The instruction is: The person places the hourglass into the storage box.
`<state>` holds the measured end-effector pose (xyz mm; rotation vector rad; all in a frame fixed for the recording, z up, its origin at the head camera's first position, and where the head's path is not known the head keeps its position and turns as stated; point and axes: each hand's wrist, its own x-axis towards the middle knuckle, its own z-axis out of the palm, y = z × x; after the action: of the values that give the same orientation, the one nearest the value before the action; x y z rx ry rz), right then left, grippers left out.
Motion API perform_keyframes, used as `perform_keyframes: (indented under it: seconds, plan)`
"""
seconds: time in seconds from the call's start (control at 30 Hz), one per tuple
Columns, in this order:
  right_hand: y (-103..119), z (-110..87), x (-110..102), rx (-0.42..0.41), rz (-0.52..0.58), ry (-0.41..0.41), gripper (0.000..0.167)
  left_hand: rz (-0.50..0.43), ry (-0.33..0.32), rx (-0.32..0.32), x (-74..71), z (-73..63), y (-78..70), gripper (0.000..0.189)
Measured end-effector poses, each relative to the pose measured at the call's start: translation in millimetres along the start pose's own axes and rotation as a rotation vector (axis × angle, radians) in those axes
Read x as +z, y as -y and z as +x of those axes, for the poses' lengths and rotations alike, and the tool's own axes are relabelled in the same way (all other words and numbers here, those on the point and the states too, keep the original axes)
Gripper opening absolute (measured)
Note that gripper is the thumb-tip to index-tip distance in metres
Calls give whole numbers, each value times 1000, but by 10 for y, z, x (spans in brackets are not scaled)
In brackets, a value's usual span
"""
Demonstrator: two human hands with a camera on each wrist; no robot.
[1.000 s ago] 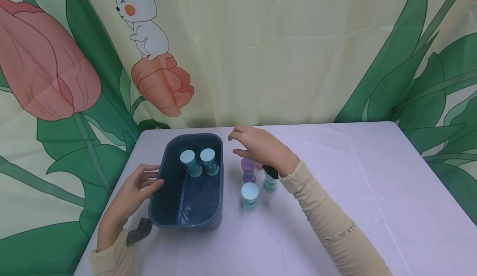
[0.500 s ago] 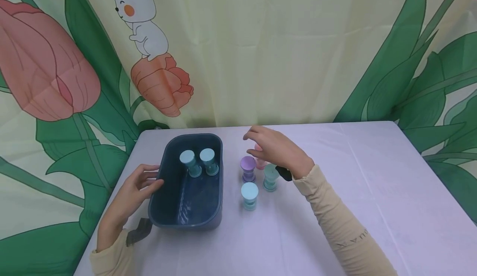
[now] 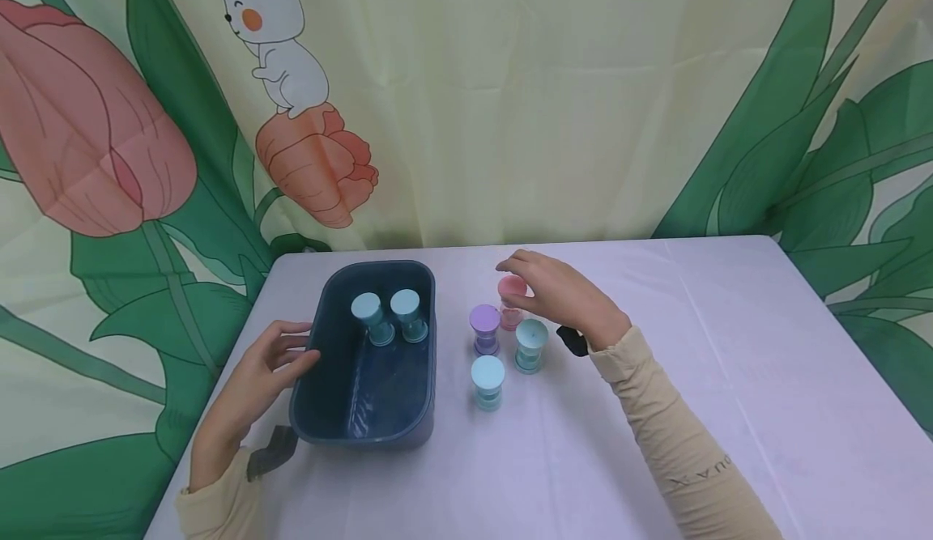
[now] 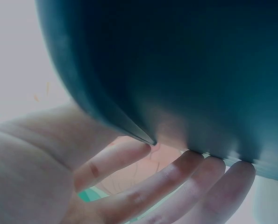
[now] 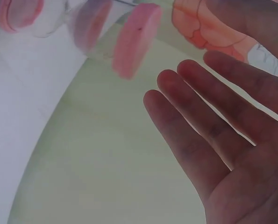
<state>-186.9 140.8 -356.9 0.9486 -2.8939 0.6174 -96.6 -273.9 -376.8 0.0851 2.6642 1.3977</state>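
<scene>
Bin [image 3: 379, 402] in head view, one, is touched by left hand's [image 3: 264, 366] nearly straight fingers; beyond thumb, two blue hourglasses [image 3: 374, 321] are contained. Four more are counted on table [image 3: 619, 297]: pink hourglass [image 3: 512, 284] beside right hand's [image 3: 557, 287] parted thumb and fingers, purple hourglass [image 3: 485, 329] and mint hourglass [image 3: 530, 347] nearer side of thumb, light-blue hourglass [image 3: 487, 381] farthest from those fingers. Left wrist: outer wall is met by four fingertips. Right wrist: four fingers slightly spread, nothing gripped; pink hourglass is seen just beyond fingertips.

The bin [image 3: 394, 398] looks glossy plastic, the pink piece [image 3: 512, 284] smooth plastic, the tablecloth [image 3: 787, 378] matt cloth.
</scene>
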Motion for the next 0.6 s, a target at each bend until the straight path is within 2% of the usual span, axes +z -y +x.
perform_keyframes:
  seconds: [0.27,0.6]
  plan:
    - [-155,-19,122,15,32,-14,44,-2,-2,8,-3,6,3,52]
    - [-230,6,201,-6,64,-14,44,-11,-4,3,2,3,24,52]
